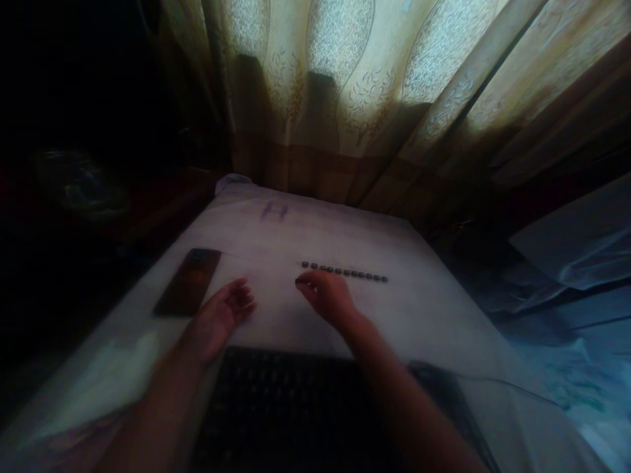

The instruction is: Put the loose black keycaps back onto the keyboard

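Dark row of small pcs point(338, 270) lies just past our R hand point(324, 293), closer to it than our L hand point(227, 312), long axis approx. parallel to far edge of table point(424, 309). R fingers pinch one dark pc point(299, 282) nr row's left end; L fingers loosely curled, holding nothing.

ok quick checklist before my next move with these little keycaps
1. Right hand grips a small dark keycap: ok, apparently pinched at the fingertips
2. Left hand free: ok, half open, nothing visible in it
3. Row of keycaps lined up: ok, single line on the white cloth
4. Phone clear of the left arm: cannot tell, they look very close
5. Keyboard missing no keys: cannot tell, too dark
6. Lighting: not ok, dim
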The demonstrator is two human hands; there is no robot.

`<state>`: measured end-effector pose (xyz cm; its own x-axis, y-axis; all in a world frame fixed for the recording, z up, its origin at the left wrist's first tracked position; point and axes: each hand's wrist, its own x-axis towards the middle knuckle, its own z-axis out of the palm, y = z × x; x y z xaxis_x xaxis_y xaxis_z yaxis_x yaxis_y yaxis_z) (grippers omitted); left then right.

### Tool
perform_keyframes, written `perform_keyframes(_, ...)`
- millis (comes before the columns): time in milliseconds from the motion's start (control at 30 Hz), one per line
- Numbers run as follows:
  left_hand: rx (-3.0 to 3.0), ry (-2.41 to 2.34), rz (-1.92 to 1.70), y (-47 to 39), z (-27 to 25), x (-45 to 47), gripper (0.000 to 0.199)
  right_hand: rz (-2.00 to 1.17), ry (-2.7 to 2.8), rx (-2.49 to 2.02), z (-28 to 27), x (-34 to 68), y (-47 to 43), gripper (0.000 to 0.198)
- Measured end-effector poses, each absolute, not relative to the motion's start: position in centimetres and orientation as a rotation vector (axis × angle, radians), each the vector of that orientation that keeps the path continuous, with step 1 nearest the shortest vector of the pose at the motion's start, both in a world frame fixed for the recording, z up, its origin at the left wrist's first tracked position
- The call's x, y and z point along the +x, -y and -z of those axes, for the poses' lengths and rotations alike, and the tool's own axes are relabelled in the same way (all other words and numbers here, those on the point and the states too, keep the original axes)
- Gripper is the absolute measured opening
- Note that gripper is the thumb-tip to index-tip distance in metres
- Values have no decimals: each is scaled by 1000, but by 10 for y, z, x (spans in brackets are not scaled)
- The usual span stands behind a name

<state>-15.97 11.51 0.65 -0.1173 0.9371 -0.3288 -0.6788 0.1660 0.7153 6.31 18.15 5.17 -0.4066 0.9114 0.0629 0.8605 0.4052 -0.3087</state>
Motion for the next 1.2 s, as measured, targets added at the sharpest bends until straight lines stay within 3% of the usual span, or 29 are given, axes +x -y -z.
perform_keyframes(100, 369, -935, -1428, -115, -7, -159, 19, -720, 2285, -1476, -53, 76, -133, 19)
perform_keyframes(200, 403, -943, -1428, -115, -5, -159, 19, -875, 2230, -1489, -48, 84, -96, 20)
perform_keyframes(467, 670, -997, -1367, -112, 2, -158, 24, -805, 2340, -1470, -32, 79, -69, 20)
perform_keyframes(833, 1382, -1123, -838, -104, -14, -146, 44, -735, 2250, -1440, -18, 73, -66, 16)
perform_keyframes(1200, 1795, -1207, -656, -97, -8, -131, 42, -689, 2254, -1428, -18, 71, -66, 11)
